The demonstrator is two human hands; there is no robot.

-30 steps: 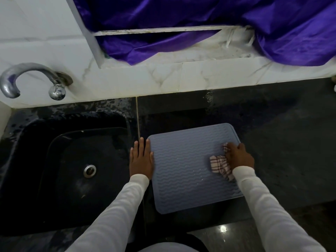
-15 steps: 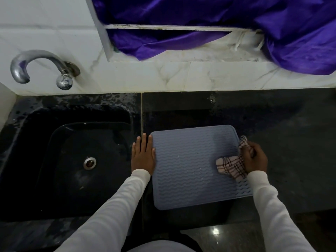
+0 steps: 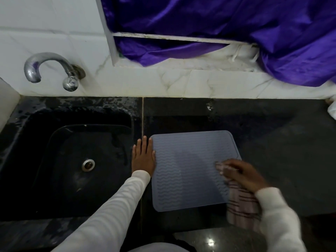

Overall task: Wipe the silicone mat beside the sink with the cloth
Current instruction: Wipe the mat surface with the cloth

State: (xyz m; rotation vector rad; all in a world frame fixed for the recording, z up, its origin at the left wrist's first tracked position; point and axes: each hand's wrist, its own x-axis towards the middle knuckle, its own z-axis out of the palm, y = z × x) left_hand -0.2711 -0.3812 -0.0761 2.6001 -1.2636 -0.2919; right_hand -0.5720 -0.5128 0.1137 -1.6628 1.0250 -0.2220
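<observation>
The grey silicone mat [image 3: 187, 170] with a wavy pattern lies flat on the black counter just right of the sink. My left hand [image 3: 143, 157] rests flat with straight fingers along the mat's left edge. My right hand [image 3: 243, 175] is blurred over the mat's right edge and grips the checked cloth [image 3: 241, 206]. Most of the cloth hangs below my wrist past the mat's right front corner, and a small part shows under my fingertips.
The black sink [image 3: 72, 166] with its drain [image 3: 88, 164] is on the left, and a chrome tap [image 3: 49, 69] sticks out of the white tiled wall. Purple fabric [image 3: 227, 28] drapes over the ledge behind. Dark counter [image 3: 281, 151] stretches to the right.
My right hand with the cloth swung out over the mat's right edge, then came back towards me and inward over the mat; the cloth now trails below my wrist. My left hand stayed put.
</observation>
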